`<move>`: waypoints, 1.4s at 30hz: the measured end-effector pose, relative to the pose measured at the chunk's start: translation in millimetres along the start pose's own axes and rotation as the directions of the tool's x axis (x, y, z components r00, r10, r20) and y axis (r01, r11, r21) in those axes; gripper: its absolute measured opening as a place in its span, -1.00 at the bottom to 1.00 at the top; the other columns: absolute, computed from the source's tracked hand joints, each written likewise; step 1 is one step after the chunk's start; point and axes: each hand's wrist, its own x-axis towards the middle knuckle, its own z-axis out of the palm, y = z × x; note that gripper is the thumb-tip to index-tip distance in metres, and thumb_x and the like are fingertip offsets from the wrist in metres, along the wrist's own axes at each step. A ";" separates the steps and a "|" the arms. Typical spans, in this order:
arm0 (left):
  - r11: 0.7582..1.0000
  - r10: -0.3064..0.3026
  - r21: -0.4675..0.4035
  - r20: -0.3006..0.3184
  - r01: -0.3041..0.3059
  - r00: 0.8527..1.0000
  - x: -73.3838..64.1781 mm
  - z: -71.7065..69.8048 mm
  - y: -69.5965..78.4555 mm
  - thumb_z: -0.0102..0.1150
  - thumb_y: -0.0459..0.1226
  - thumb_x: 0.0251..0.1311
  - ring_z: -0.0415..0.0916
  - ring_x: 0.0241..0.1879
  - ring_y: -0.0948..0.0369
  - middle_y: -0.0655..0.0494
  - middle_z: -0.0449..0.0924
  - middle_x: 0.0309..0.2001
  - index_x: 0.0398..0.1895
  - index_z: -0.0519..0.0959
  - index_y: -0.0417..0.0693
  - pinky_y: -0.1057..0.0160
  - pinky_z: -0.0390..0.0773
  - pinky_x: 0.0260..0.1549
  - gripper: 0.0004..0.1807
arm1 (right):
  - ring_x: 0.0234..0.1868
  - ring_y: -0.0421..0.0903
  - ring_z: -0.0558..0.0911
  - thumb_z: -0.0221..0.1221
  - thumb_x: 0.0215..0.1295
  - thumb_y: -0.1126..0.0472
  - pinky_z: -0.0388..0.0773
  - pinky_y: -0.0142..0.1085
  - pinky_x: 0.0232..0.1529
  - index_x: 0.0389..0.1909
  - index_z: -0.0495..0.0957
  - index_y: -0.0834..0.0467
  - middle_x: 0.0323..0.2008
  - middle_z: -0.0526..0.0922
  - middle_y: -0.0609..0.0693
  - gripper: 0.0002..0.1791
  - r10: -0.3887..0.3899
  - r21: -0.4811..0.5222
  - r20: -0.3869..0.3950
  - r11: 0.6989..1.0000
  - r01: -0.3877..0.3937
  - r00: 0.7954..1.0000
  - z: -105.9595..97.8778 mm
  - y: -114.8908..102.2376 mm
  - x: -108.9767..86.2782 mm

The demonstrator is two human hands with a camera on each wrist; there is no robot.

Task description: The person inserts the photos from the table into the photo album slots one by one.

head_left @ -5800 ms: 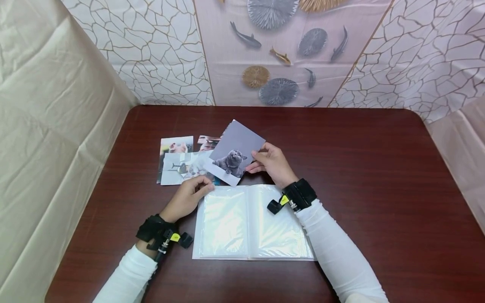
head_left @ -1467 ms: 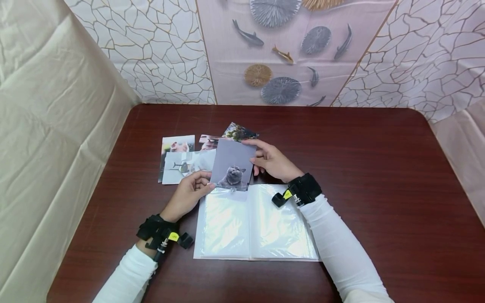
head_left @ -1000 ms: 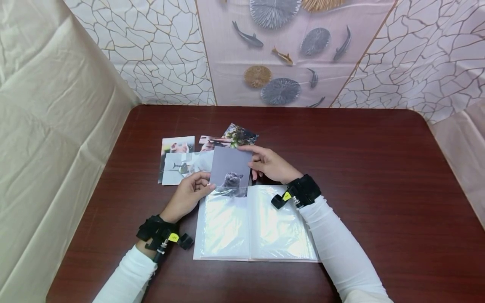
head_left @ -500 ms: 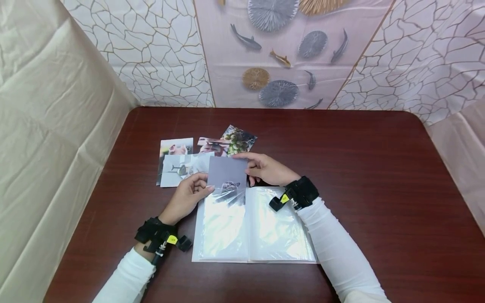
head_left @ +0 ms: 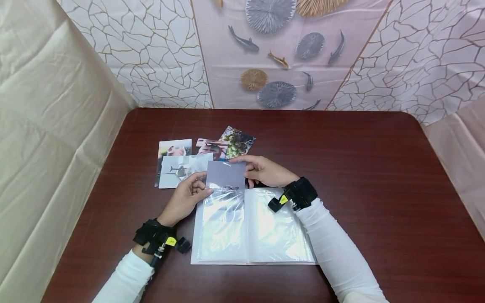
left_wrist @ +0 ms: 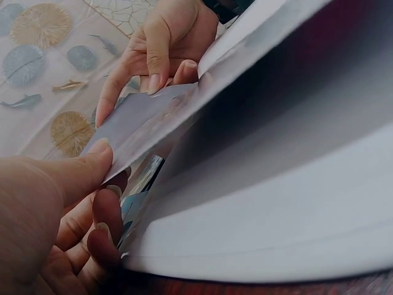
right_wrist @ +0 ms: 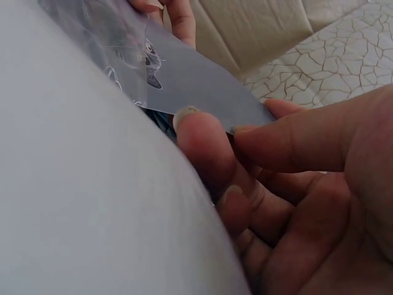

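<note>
A grey photo of a cat (head_left: 226,173) stands partly inside the clear left pocket of an open photo album (head_left: 223,235). Its upper part sticks out past the pocket's top edge, and only the top of the cat's head shows above that edge. My left hand (head_left: 187,197) pinches the left side at the pocket's mouth, thumb on top and fingers beneath, as the left wrist view shows. At the photo's upper right, my right hand (head_left: 267,171) grips the edge between thumb and fingers, with the index finger along the top edge.
Several loose photos lie behind the album: a pig photo (head_left: 176,148), a pale one with a whale tail (head_left: 185,168), a pinkish one (head_left: 212,147) and a leafy one (head_left: 239,141). The album's right pocket (head_left: 278,231) is glossy. The brown table (head_left: 360,176) extends to the right.
The cat photo was held tilted above the photos; it then turned upright and slid down into the left pocket. Both hands stay on it, the right one moving down with it.
</note>
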 end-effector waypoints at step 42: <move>0.999 0.037 -0.025 0.041 -0.036 0.998 -2.7 -0.9 2.0 0.23 -0.21 0.40 0.47 -0.38 0.19 -0.02 0.62 -0.32 0.61 0.08 0.12 0.33 0.43 -0.26 -0.20 | -0.52 -0.08 0.30 -0.02 0.58 0.32 0.32 -0.28 -0.33 0.53 0.22 0.02 -0.35 0.46 0.08 -0.44 0.026 -0.022 0.030 0.999 -0.025 0.999 12.5 -4.7 0.2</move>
